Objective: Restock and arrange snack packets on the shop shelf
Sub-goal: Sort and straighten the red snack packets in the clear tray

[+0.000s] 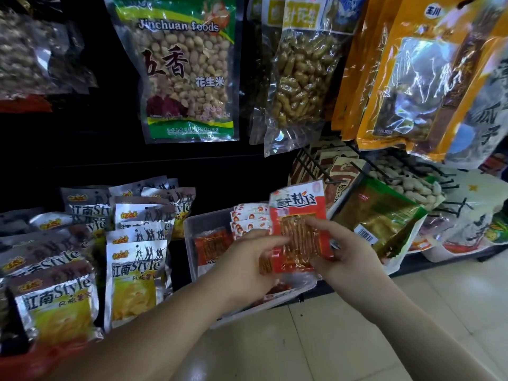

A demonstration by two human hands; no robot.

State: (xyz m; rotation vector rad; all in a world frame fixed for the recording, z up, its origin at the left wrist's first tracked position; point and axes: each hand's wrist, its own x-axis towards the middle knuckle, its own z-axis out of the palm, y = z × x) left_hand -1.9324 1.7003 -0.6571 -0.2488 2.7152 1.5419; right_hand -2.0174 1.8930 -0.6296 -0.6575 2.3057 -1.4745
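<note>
As left hand (247,259) and right hand (349,254) each pinch a side edge of the packet (298,213), it stands upright over the tray (189,237) middle, face to camera. Probably being squared up to file with the row (248,217) at the tray's back edge.

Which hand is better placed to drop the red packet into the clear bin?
Probably left: the left hand holds the red packet over the clear bin; the right hand grips it beside the bin's right edge.

Red snack pkt (298,207) w/ orange stripes, green-edged peanut bag (187,70), silver/yellow Style pkts (137,268), orange bags (417,78).
</note>
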